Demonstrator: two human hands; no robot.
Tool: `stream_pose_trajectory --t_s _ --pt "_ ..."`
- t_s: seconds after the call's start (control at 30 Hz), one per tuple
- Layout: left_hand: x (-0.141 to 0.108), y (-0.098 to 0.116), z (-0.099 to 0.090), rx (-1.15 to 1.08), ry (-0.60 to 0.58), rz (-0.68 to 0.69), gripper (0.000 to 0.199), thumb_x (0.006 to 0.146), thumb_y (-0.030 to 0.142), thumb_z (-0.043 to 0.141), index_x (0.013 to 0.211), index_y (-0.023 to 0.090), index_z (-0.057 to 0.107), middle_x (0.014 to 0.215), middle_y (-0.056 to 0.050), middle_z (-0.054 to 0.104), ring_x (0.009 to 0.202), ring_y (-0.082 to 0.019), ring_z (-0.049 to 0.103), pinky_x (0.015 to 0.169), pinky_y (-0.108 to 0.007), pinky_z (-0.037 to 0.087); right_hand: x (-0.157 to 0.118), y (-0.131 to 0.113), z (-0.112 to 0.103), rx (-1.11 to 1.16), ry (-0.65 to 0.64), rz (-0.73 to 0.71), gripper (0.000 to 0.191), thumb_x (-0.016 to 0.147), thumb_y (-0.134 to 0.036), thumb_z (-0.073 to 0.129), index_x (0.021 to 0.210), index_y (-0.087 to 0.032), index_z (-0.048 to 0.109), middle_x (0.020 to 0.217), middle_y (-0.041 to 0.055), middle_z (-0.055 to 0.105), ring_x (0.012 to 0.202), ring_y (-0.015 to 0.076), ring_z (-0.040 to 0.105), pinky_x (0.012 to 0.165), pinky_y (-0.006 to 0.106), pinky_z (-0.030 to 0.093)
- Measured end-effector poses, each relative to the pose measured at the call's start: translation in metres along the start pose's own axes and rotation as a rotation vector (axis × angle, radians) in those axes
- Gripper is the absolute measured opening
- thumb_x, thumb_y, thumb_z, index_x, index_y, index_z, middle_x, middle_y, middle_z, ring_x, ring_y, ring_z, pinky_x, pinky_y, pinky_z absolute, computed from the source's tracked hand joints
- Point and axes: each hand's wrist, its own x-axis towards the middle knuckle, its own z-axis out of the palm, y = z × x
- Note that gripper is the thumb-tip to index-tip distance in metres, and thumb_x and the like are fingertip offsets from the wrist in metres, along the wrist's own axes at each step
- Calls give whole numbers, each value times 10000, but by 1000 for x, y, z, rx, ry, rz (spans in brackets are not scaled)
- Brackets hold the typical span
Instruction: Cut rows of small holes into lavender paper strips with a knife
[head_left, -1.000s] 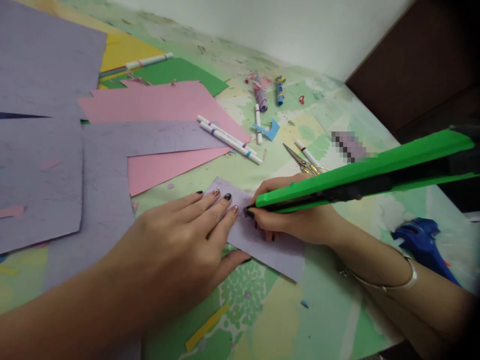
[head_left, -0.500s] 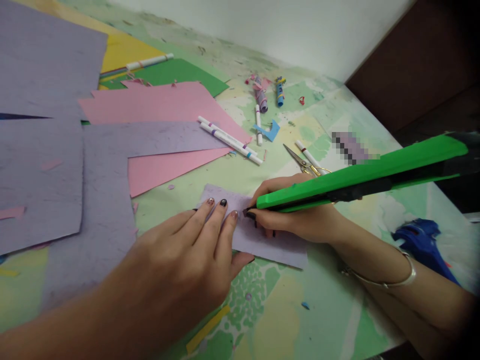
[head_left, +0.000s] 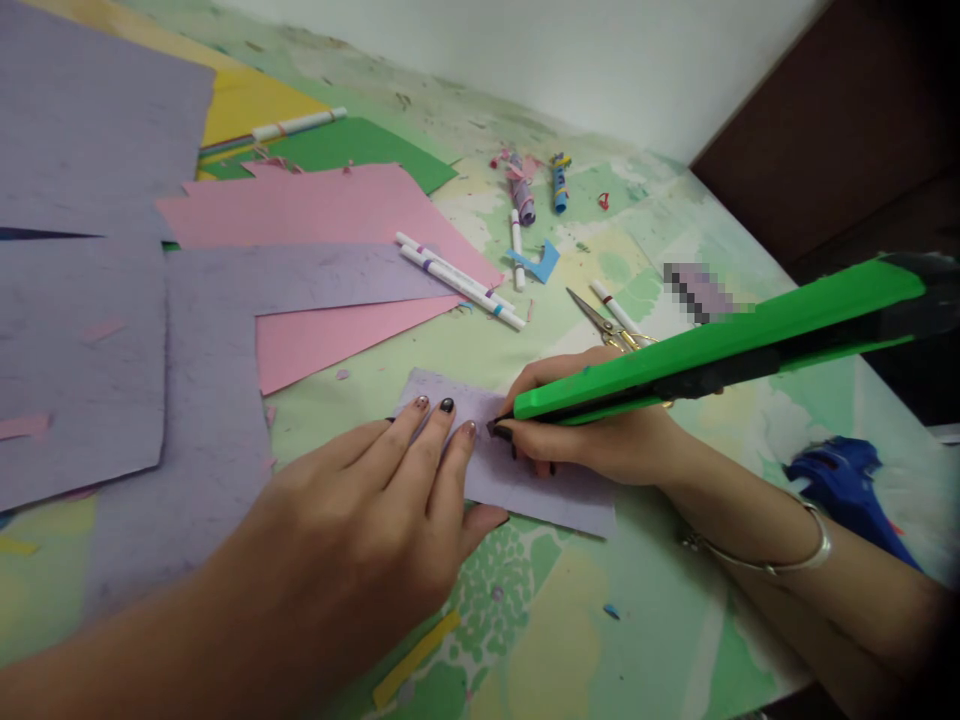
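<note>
My right hand [head_left: 581, 430] is closed around a green utility knife [head_left: 720, 335], pinching it near its front end. The knife's tip rests on or just over a small piece of purple paper [head_left: 562, 500]; the blade's exact contact is hard to make out. My left hand [head_left: 382, 500] lies on the left part of that paper with its fingers stretched out, close to the knife tip. Gold-handled scissors [head_left: 604, 318] lie just behind my right hand, partly hidden by the knife.
Large purple sheets [head_left: 210, 400], pink paper [head_left: 322, 205] and green paper [head_left: 375, 150] cover the left side. White markers [head_left: 457, 285] lie mid-table. Two small decorated rolls [head_left: 560, 185] are farther back. A blue glue gun [head_left: 840, 480] sits at the right, past my forearm.
The back end of the utility knife has tilted slightly, while its tip shifts very little. My left hand and the paper stay in place.
</note>
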Motion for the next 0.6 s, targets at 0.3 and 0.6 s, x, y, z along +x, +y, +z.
stream_pose_trajectory --t_s 0.3,0.6 --pt "-2 -2 1 16 -12 -10 381 1017 264 471 1019 -5 741 1031 -231 755 914 -358 758 675 -420 667 1 -5 3 -12 4 43 191 811 -191 685 648 -192 587 510 -56 610 424 57 535 389 136 432" --pt "3 7 -3 67 -19 -17 349 1019 169 454 965 -16 745 981 -227 755 830 -366 763 580 -409 680 -1 -4 7 14 40 76 120 778 -157 693 704 -186 603 532 -52 639 459 81 609 417 140 484"
